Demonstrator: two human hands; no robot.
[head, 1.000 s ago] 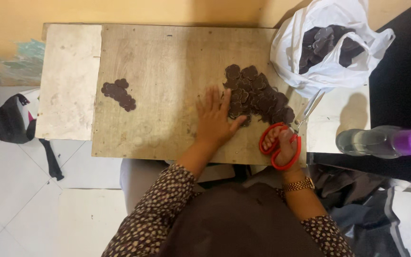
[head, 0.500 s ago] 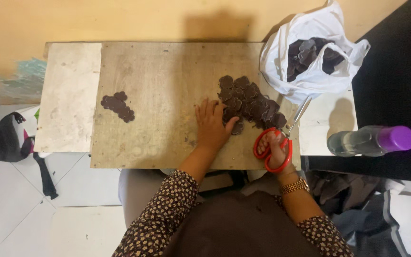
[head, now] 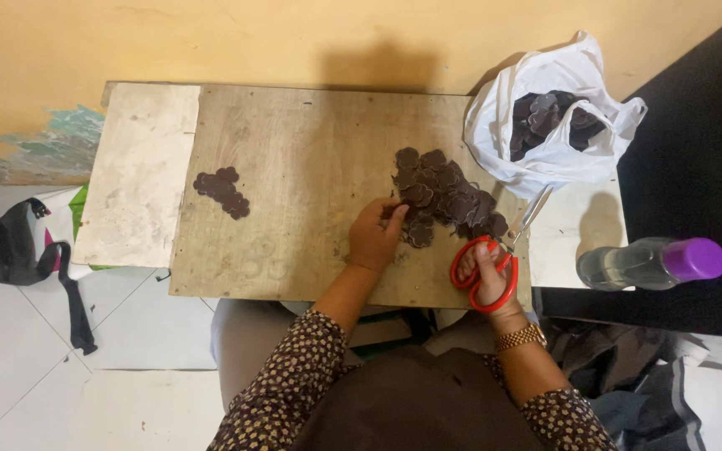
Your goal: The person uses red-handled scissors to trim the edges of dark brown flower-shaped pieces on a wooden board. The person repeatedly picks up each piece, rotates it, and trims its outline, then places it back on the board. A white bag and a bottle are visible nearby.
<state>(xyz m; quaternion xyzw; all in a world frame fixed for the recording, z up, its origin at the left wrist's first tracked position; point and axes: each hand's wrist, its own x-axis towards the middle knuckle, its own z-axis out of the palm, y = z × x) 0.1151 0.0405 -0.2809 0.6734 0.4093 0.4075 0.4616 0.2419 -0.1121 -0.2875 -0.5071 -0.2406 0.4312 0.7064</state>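
A pile of dark brown flower-shaped fabric pieces (head: 449, 196) lies on the right part of the wooden board (head: 294, 159). My left hand (head: 375, 234) rests at the pile's left edge, fingertips pinching one of the pieces. My right hand (head: 485, 271) holds red-handled scissors (head: 499, 250) at the board's front right corner, blades pointing up toward the bag. A smaller cluster of the same brown pieces (head: 221, 190) sits on the left part of the board, apart from both hands.
A white plastic bag (head: 545, 125) with more dark pieces stands at the board's back right. A clear bottle with a purple cap (head: 653, 263) lies to the right. A pale slab (head: 139, 175) adjoins the board's left. A black bag (head: 10, 246) lies on the tiled floor.
My left hand went from lying flat on the pile to curling its fingers around a piece at the pile's left edge. The scissors hand stayed at the front right corner.
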